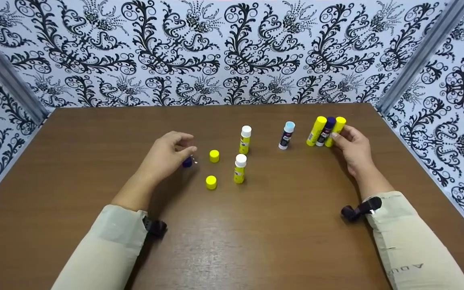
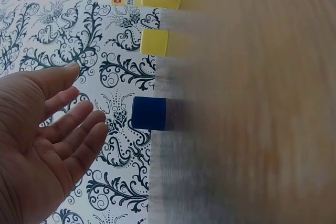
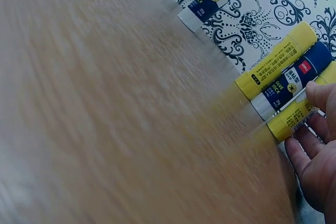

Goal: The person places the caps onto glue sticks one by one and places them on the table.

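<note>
My left hand (image 1: pixel 166 156), its fingers relaxed, hovers by a dark blue cap (image 2: pixel 149 113); the left wrist view shows a gap between them. On the right, my right hand (image 1: pixel 357 150) pinches a capped yellow glue stick (image 3: pixel 292 118) between thumb and fingers. That stick stands upright at the end of a tight row, beside a capped navy glue stick (image 1: pixel 326 132) and another yellow glue stick (image 1: pixel 316 131). An uncapped navy glue stick (image 1: pixel 285 137) with a light blue top stands left of the row.
Two uncapped yellow glue sticks with white tops, one farther back (image 1: pixel 245 141) and one nearer (image 1: pixel 239 169), stand mid-table. Left of them lie two yellow caps, a far one (image 1: pixel 214 156) and a near one (image 1: pixel 211 183). Patterned walls border the brown table (image 1: pixel 256 241).
</note>
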A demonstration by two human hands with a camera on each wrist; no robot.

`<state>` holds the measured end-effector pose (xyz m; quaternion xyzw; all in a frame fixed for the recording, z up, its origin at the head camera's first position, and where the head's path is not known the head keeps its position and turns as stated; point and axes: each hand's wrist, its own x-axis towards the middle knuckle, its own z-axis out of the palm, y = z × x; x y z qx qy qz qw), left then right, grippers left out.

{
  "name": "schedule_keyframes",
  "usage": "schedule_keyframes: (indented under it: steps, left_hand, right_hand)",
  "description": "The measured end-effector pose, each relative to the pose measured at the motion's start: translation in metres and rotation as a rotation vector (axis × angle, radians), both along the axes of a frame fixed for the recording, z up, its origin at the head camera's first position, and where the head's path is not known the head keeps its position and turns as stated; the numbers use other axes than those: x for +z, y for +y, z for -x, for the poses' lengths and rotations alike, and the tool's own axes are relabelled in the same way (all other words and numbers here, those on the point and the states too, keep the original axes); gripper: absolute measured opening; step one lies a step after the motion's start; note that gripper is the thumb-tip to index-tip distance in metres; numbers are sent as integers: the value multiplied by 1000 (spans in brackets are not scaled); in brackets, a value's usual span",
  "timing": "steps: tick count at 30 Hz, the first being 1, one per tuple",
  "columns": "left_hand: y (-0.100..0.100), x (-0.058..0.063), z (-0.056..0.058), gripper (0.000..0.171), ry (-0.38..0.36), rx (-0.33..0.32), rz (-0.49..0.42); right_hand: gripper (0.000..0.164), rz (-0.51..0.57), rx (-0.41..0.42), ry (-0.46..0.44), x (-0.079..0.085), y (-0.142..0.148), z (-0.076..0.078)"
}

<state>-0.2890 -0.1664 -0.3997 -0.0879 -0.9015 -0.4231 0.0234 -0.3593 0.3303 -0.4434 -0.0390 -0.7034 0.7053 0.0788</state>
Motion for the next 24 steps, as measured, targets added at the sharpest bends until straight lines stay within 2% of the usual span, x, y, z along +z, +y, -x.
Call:
schedule_keyframes:
  steps: [9,16,24]
  left_hand:
    - [-1,-5,3,53,-96,-36,14]
    - [-3,-8,3,55,-101,-65,73]
    - [-4,-8,2,57,-104,-93,153]
  right_hand:
    - [50,7,-2,-17,2,1,2]
    - [56,-10,-2,-26,1,2,3]
    - [52,-19,-8,-9,-1,0,2]
